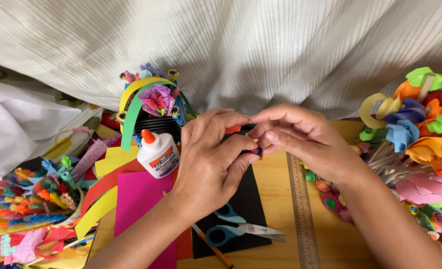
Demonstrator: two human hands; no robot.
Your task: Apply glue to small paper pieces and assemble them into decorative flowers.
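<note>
My left hand [208, 164] and my right hand [300, 139] meet above the wooden table [275, 174]. Between their fingertips they pinch a small rolled paper piece [256, 150], pink and dark, mostly hidden by the fingers. A thin orange-red strip [233, 129] shows behind my left fingers. Under the hands lies a black paper sheet [246, 199], with blue-handled scissors [231, 230] resting on it. A white glue bottle [157, 154] with an orange cap stands just left of my left hand.
A metal ruler [301, 214] lies along the table right of the black sheet. A pink sheet [141, 209] and yellow strips [99, 209] lie left. Paper flowers [420, 134] crowd the right; a basket of fringed paper rolls [41, 199] sits left. A white curtain [255, 45] hangs behind.
</note>
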